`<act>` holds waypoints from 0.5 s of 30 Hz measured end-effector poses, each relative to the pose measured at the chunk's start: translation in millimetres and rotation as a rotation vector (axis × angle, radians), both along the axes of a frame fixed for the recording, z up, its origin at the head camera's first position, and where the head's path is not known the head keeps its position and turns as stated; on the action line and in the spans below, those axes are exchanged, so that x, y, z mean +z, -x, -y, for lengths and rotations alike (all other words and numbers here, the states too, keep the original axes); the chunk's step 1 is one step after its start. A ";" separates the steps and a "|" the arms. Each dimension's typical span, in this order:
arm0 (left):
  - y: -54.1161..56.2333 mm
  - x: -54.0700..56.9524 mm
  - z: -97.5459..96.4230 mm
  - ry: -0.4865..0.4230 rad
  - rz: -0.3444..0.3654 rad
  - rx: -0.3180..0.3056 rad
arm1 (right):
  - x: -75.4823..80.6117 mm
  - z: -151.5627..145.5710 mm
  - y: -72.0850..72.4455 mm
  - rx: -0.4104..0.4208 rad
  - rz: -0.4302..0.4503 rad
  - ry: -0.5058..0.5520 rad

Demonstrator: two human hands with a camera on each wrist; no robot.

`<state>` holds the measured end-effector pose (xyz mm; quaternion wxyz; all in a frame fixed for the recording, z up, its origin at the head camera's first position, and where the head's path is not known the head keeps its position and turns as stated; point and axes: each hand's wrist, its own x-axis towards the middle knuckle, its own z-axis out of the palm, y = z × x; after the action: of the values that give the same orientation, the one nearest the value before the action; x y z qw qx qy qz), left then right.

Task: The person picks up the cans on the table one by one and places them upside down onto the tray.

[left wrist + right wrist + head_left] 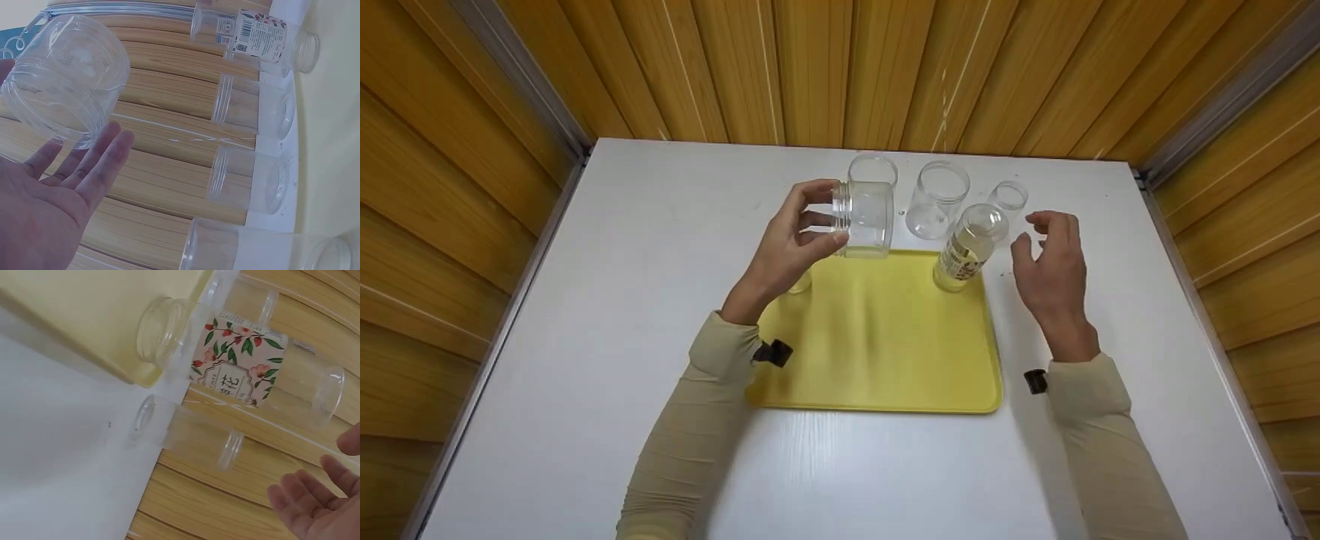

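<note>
My left hand [787, 244] grips a clear wide-mouthed jar [870, 217] by its threaded rim, with the jar tipped on its side above the tray's back edge. My right hand [1054, 262] is in the air to the right of the tray, fingers loosely bent, holding nothing. Nearest to it stands a clear bottle [966, 251] with a floral label [236, 363], upside down on the tray's back right corner. Another clear container [264, 247] stands mouth down at the tray's left, mostly hidden behind my left hand in the head view.
A yellow tray [885, 360] lies on the white table [585, 315]. Behind it, open clear jars stand in a row: one at left [877, 165], one in the middle [934, 206] and a smaller one [1009, 196] at right. Wood-patterned panels [810, 75] enclose the table's back and sides.
</note>
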<state>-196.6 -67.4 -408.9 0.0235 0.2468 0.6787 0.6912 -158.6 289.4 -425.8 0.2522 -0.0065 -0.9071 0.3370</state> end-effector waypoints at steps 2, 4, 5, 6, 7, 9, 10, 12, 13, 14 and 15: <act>-0.4 0.2 0.0 -0.008 0.001 -0.004 | 4.6 5.9 -0.1 0.034 -0.082 0.008; -0.8 0.6 0.3 -0.011 0.000 -0.006 | 8.6 12.0 -0.8 0.062 -0.143 0.012; -0.8 0.7 0.5 -0.011 0.000 -0.007 | 10.4 15.1 -1.5 0.077 -0.167 0.017; -0.8 0.9 0.5 -0.009 -0.001 -0.007 | 12.4 18.5 -2.2 0.092 -0.189 0.026; -1.0 1.2 0.5 -0.007 -0.001 -0.006 | 14.2 22.1 -2.7 0.110 -0.210 0.034; -1.4 1.8 0.5 -0.006 -0.002 -0.008 | 17.3 29.3 -4.0 0.155 -0.250 0.051; -1.7 2.0 0.6 -0.005 -0.003 -0.009 | 18.7 32.9 -4.5 0.183 -0.266 0.063; -2.1 2.3 0.5 -0.004 0.000 -0.012 | 20.7 39.9 -5.0 0.245 -0.280 0.089; -2.3 2.2 0.6 -0.004 0.000 -0.014 | 21.4 43.1 -5.4 0.281 -0.280 0.101; -2.3 2.0 0.6 -0.004 -0.001 -0.017 | 21.9 46.2 -5.6 0.317 -0.272 0.122; -2.5 2.2 0.5 -0.002 0.000 -0.018 | 22.3 49.3 -5.8 0.357 -0.257 0.147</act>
<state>-194.1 -68.0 -406.7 0.0294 0.2531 0.6757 0.6917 -152.9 240.2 -403.5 0.3010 0.1786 -0.8272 0.4395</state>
